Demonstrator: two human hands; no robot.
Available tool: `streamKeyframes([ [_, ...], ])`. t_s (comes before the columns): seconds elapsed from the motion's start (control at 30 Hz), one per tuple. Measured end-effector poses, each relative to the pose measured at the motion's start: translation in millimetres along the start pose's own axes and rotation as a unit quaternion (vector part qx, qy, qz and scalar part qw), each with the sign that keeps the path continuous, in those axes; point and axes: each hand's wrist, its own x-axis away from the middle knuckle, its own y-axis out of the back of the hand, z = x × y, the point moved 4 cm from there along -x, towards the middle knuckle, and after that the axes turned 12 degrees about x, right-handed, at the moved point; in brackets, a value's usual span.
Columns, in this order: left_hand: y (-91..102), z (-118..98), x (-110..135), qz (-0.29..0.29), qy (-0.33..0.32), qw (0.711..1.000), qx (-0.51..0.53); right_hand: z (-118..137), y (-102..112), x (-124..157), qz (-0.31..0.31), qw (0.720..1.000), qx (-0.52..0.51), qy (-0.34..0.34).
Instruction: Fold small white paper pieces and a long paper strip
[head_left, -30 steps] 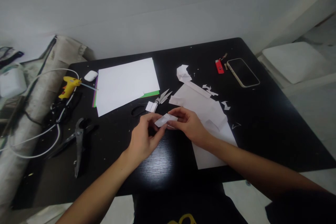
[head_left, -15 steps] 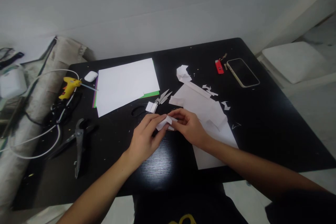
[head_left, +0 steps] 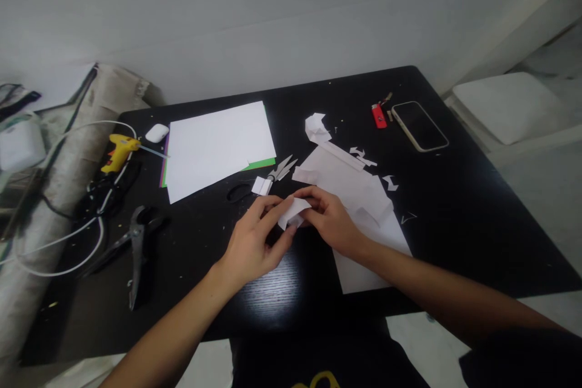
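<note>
Both hands meet over the middle of a black table (head_left: 454, 206). My left hand (head_left: 254, 242) and my right hand (head_left: 331, 221) pinch a small folded piece of white paper (head_left: 293, 212) between their fingertips, just above the tabletop. Under my right wrist lies a larger sheet of white paper (head_left: 364, 206) with cut edges. Scissors (head_left: 273, 174) lie just beyond the hands, with a small folded paper square (head_left: 260, 185) resting on them.
A stack of white and coloured sheets (head_left: 218, 145) lies at the back left. Left of it are an earbud case (head_left: 157, 132), a yellow glue gun (head_left: 119, 150), pliers (head_left: 136, 242) and white cable (head_left: 63, 242). A red lighter (head_left: 378, 115), a phone (head_left: 419, 125) and paper scraps (head_left: 364, 157) lie at the back right.
The fingers of both hands have worked the small paper piece; it has turned and folded tighter between the fingertips. The hands stay in the same spot.
</note>
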Motion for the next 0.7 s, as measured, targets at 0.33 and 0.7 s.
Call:
streamKeyframes([
  [0.33, 2.0, 0.1, -1.1, -0.009, -0.001, 1.000, 0.016, -0.9, 0.9, -0.8, 0.003, 1.000, -0.016, -0.019],
  [0.7, 6.2, 8.8, -1.5, -0.050, 0.062, 0.995, 0.055, -1.2, -0.1, -0.7, 0.009, 0.996, -0.062, -0.061],
])
